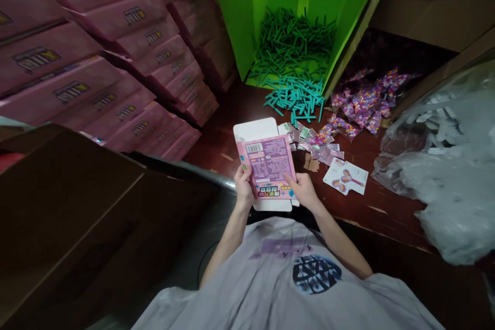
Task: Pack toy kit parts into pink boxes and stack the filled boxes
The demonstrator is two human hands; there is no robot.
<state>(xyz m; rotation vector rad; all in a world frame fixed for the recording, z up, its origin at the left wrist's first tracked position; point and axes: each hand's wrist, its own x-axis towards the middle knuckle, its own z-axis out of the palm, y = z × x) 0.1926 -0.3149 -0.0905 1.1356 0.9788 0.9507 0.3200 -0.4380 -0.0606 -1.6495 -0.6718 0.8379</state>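
Dark red table (216,136), hands (244,186) half-curled, gripping pink carton (269,165).

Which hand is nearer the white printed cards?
Right. The right hand, holding the pink carton, is left of the cards; the left hand, on the carton's opposite side, lies farther left.

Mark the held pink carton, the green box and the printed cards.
Pink carton (270,166), head view: purple printed panel.
Green box (233,31), head view: left side wall.
Printed cards (350,177), head view: printed face.
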